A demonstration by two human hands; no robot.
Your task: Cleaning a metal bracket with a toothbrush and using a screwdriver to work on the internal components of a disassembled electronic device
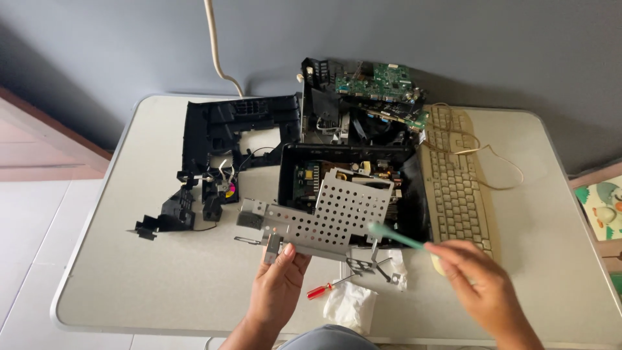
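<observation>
While left hand (277,288) pinches the perforated metal shield (327,217) at its 7 o'clock corner over the open black chassis (288,170), right hand (483,285), fingers closed on a green tool (396,236), could snag a hole and tip the plate.

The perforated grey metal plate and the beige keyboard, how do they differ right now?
The perforated grey metal plate is held up off the table at a tilt by the left hand; the beige keyboard lies flat on the table, untouched. The plate is bare metal dotted with round holes; the keyboard is plastic with rows of keys. Both are light-coloured and roughly rectangular.
</observation>
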